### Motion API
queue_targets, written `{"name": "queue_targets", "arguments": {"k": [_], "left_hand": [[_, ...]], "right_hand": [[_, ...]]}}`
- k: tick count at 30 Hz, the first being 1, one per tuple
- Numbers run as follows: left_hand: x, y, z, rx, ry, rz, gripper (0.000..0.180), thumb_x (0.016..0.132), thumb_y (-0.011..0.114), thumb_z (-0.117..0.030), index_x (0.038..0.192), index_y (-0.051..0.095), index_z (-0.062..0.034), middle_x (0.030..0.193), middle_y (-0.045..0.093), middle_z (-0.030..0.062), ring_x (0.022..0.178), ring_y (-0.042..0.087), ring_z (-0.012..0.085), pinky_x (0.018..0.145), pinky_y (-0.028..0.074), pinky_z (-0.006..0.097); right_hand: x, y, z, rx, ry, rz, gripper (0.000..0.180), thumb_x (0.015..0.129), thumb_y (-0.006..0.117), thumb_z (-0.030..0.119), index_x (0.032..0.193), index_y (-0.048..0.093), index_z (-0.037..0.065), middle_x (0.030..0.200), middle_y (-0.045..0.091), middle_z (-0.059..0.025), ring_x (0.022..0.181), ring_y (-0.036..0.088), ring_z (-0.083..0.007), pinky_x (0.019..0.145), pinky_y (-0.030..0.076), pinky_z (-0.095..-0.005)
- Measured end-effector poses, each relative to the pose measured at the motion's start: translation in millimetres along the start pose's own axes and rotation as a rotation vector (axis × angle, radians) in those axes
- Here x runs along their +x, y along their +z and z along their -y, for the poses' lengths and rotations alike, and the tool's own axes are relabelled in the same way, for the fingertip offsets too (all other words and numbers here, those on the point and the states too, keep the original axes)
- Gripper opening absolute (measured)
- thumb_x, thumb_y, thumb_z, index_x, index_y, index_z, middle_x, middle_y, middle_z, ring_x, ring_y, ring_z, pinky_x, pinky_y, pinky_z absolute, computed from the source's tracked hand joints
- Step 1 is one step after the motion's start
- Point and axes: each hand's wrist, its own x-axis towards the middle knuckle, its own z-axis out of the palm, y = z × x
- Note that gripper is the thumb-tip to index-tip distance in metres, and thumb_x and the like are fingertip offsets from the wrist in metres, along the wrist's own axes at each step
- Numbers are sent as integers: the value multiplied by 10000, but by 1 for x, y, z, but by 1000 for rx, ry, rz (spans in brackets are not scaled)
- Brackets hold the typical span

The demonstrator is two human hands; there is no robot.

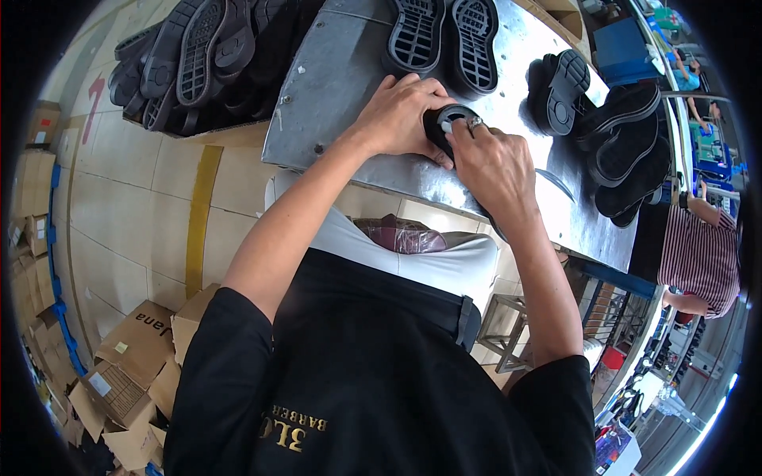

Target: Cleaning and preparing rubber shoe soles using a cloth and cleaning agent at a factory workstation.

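Note:
Over the near edge of the metal-topped table, my left hand (403,117) is closed around a black shoe sole (433,129), thumb beneath and fingers across its far side. My right hand (496,163), with a ring on one finger, bends its fingers down onto the sole's upper face. A small white thing (447,127) shows at the right fingertips; its kind is too small to tell. Much of the sole is hidden by both hands. Just beyond them, a pair of black soles with open grid patterns, one sole (414,40) and its mate (475,47), lies on the table.
The metal table (317,103) carries a black sole (560,91) and a pile of black soles (627,151) to the right. A box heaped with soles (202,55) stands at the left. Cardboard boxes (135,349) lie lower left. A person in a striped shirt (698,258) is at the right.

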Motion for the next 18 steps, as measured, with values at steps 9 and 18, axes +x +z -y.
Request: {"name": "queue_targets", "arguments": {"k": [9,18], "left_hand": [[4,4,0,48,35,12,831,477,833,-502,1212,610,-184,1164,547,-14,1128,466,201,992,323,379],[16,59,-43,107,-80,-376,458,649,802,-343,1015,626,-132,945,587,16,926,574,215,821,448,380]], "right_hand": [[-48,8,-49,323,335,-148,151,888,589,233,940,632,98,844,653,-132,673,648,-308,556,486,-378],[-115,11,-14,327,664,-74,173,927,531,245,958,549,76,805,644,-182,666,641,-355,552,485,-420]]}}
